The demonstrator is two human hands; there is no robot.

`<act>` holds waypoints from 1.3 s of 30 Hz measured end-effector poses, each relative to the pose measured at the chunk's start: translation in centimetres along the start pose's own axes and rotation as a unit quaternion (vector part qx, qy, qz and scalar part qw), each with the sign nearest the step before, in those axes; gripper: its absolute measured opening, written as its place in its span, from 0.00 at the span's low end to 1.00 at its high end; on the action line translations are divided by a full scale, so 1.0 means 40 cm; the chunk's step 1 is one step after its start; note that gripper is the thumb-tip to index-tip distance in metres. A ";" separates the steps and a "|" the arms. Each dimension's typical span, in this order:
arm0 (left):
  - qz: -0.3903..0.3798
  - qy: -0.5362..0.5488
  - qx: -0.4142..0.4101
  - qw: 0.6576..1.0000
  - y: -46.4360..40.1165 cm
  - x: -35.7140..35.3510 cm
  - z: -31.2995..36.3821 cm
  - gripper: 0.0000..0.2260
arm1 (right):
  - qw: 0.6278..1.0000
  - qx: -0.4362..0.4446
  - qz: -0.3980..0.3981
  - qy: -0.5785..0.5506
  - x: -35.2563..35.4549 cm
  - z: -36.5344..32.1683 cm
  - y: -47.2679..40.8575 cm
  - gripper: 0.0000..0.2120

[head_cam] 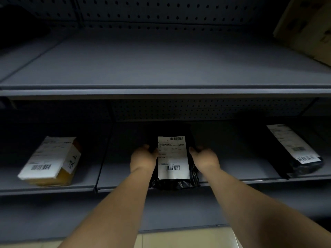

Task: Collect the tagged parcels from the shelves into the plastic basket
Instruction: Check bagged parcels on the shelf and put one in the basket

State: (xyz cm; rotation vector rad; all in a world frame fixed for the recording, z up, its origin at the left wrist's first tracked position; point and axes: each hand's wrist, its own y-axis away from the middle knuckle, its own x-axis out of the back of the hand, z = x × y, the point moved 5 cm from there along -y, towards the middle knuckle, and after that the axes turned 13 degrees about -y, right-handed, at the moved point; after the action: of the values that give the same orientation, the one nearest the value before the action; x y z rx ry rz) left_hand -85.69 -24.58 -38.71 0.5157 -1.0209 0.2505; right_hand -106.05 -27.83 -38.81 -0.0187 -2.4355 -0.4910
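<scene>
A black plastic parcel (176, 183) with a white shipping label lies at the front of the middle shelf (125, 176), its near end hanging over the shelf's edge. My left hand (143, 157) grips its left side and my right hand (204, 158) grips its right side, with the fingers curled round the edges. A yellow cardboard parcel (52, 161) with a white label sits on the same shelf to the left. Another black bagged parcel (295, 153) with a label lies to the right. No basket is in view.
The upper shelf (161, 68) is bare except for a brown cardboard box (308, 27) at its far right. A thin divider (101, 167) separates the left bay from the centre. A lower shelf (89, 215) and pale floor tiles (179, 238) lie below.
</scene>
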 end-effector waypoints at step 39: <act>0.175 -0.232 -0.243 0.925 0.630 -0.182 0.558 0.15 | 0.940 0.230 0.142 0.206 0.687 0.319 0.287 0.19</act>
State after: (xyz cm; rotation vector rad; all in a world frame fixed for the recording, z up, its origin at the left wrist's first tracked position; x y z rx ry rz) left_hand -116.89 -14.39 -28.31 -0.0770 -1.5850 0.1826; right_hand -133.88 -15.64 -27.56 -0.0615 -2.0307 0.1956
